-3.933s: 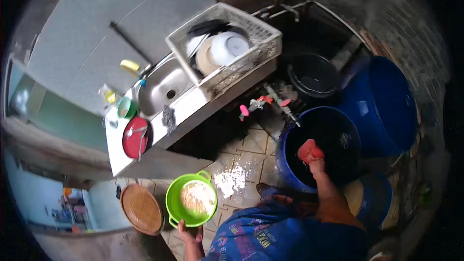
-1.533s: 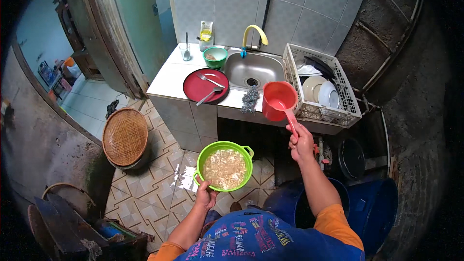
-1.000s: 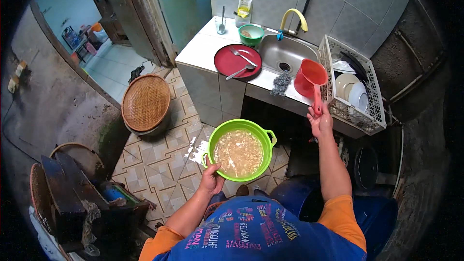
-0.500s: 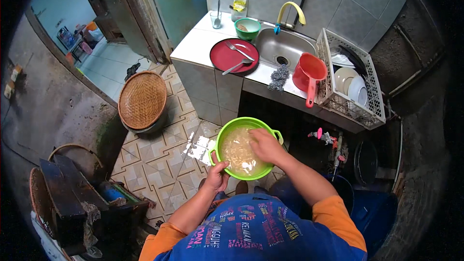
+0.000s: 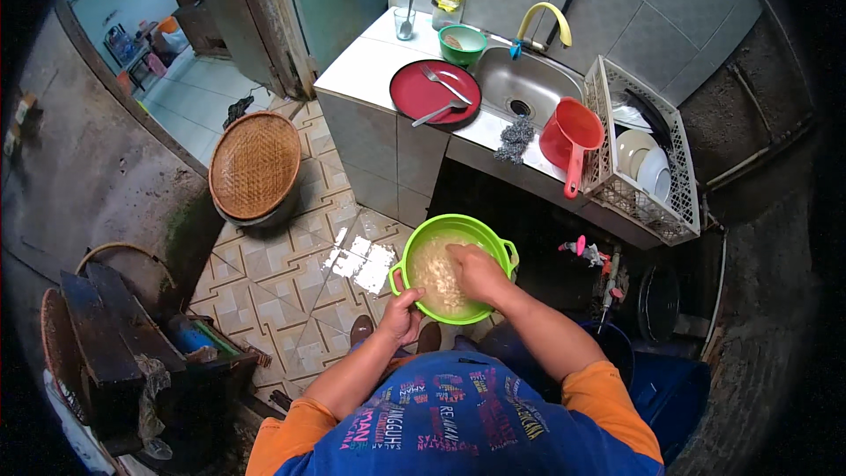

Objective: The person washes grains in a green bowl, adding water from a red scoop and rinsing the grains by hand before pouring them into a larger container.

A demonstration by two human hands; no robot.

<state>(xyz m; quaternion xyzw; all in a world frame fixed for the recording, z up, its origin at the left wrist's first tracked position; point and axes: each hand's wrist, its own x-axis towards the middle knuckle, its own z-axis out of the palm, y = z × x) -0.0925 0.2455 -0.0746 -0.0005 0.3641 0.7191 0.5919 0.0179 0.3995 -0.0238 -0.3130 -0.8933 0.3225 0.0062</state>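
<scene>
A lime-green basin [image 5: 480,227] with two side handles is held in front of my body, above the floor. In it is cloudy water with many small pale pieces [image 5: 443,289], too blurred to name. My left hand [image 5: 403,316] grips the basin's left side by the handle, thumb at the rim. My right hand [image 5: 477,275] reaches in over the right side. Its fingers dip into the water among the pale pieces, and their tips are hidden.
Ahead, a counter holds a red plate [image 5: 423,88] with fork and spoon, a green bowl [image 5: 462,55], a scouring pad [image 5: 515,139], and a red dipper [image 5: 571,134]. Beside the sink [image 5: 538,81] stands a dish crate [image 5: 608,167]. A woven tray [image 5: 256,166] covers a pot at left.
My right hand has moved a little left and down in the basin, and the pale pieces have shifted. My left hand keeps its hold. The view has tilted slightly.
</scene>
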